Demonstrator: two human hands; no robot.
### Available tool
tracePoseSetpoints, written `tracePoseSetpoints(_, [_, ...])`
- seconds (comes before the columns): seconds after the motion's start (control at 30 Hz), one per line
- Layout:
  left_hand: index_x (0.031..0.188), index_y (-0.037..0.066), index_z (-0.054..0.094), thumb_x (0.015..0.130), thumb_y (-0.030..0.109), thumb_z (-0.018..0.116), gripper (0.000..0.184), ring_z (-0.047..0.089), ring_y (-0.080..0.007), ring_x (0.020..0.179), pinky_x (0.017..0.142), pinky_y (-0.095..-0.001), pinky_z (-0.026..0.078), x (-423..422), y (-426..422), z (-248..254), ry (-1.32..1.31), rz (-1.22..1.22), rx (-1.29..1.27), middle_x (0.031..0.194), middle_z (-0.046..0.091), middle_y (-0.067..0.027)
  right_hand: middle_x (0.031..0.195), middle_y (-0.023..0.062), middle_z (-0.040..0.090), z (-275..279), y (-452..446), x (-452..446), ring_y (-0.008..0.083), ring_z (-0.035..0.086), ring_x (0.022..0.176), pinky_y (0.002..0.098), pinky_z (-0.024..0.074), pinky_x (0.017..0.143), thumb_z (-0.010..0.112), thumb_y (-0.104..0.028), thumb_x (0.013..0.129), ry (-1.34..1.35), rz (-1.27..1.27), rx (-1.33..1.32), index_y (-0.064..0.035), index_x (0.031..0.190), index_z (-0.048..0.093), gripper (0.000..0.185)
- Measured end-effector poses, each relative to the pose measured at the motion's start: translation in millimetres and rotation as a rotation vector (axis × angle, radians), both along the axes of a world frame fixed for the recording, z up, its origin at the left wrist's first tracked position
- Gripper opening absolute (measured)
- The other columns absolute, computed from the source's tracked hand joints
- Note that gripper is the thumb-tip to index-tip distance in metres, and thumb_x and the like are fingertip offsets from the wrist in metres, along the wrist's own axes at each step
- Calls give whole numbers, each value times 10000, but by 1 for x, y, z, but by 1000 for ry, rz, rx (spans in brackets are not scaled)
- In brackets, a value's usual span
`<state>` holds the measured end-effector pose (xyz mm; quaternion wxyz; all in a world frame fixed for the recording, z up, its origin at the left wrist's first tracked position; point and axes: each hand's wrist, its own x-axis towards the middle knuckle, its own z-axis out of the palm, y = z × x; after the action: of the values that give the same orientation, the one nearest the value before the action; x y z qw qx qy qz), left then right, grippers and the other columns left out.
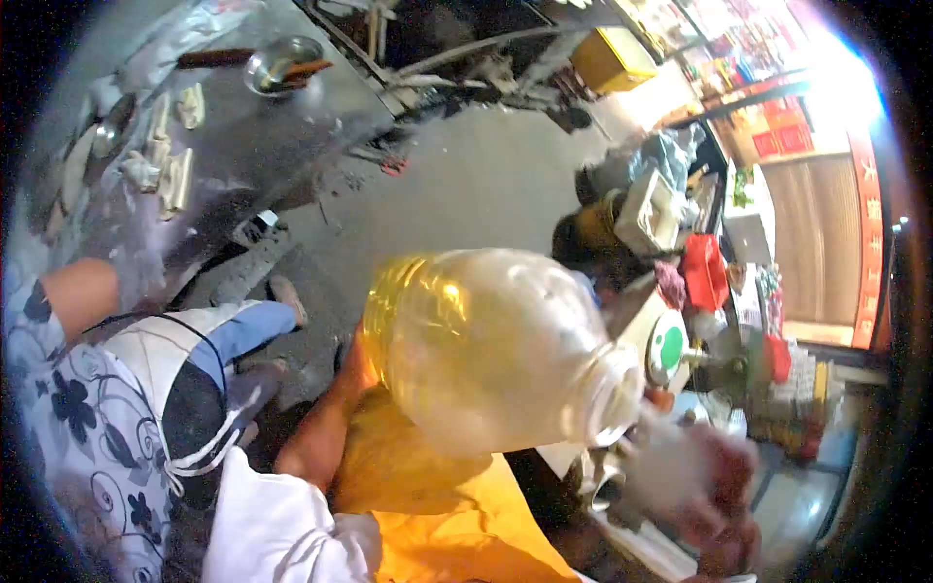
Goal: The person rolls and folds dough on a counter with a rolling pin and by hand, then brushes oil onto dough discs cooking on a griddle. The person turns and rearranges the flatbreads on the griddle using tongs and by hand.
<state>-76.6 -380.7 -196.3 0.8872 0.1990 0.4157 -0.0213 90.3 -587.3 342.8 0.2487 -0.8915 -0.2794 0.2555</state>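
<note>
A large clear plastic jug (496, 340) lies tilted across the middle, its open mouth pointing to the lower right. Yellow liquid shows at its base end. My left hand (363, 361) holds the jug near that base; most of its fingers are hidden behind the plastic. Just beyond the mouth is my right hand (724, 486), smeared by motion, with a whitish, translucent blur beside it that I cannot make out. Below the jug is my orange apron (437, 496).
Another person in a flowered garment (78, 418) stands at the left, beside a floury table (253, 136) with dough pieces (175, 180) and a metal bowl (282, 66). At the right are a foam box (649, 212), a red bag (704, 272) and a green-and-white round object (667, 346).
</note>
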Motion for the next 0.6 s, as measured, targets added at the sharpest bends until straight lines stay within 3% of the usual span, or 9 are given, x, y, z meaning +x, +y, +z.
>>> tracePoseSetpoints(0.13, [1508,128,395,916,723,415,840,364,-277,1417,1133,-573,303,16,12,49,-55,216,79,1523,440,-90,1086,141,653,8,59,55,215,633,934,359,511,827,774,-287,828,225,-27,173,22,1191,571,518])
tracePoseSetpoints(0.2, [1507,128,397,917,718,419,834,368,-278,1413,1132,-571,307,25,4,68,-47,351,118,1520,442,-91,967,118,660,0,72,122,152,620,773,296,497,685,745,-172,839,291,316,67,66,1117,627,385])
tracePoseSetpoints(0.23, [1506,128,397,918,715,421,831,371,-279,1411,1131,-571,309,28,-2,76,-35,426,138,1519,443,-91,965,84,635,-7,80,143,114,589,774,264,468,660,725,-108,851,276,481,117,70,1138,617,355])
tracePoseSetpoints(0.37, [1504,128,401,921,703,428,819,380,-281,1404,1128,-568,317,30,-29,116,39,701,192,1515,447,-92,956,49,614,-20,137,189,65,538,748,204,415,618,718,-42,883,648,511,210,52,1145,618,296])
tracePoseSetpoints(0.43, [1502,128,403,922,697,432,814,384,-282,1400,1126,-566,321,34,-49,133,67,823,222,1512,449,-93,937,31,600,-34,151,199,39,506,728,187,385,594,719,-43,896,564,709,354,54,1135,609,280])
tracePoseSetpoints(0.47, [1502,128,403,923,695,434,811,386,-283,1398,1126,-566,323,35,-55,140,81,880,229,1511,450,-93,910,22,585,-35,157,197,27,483,726,191,365,579,716,-45,907,725,622,333,57,1115,602,258])
tracePoseSetpoints(0.6, [1499,127,407,926,683,441,799,395,-285,1391,1122,-563,331,35,-46,146,132,1059,234,1507,454,-94,681,64,548,-65,238,181,75,483,578,271,390,497,744,-110,875,538,976,323,50,1064,600,286])
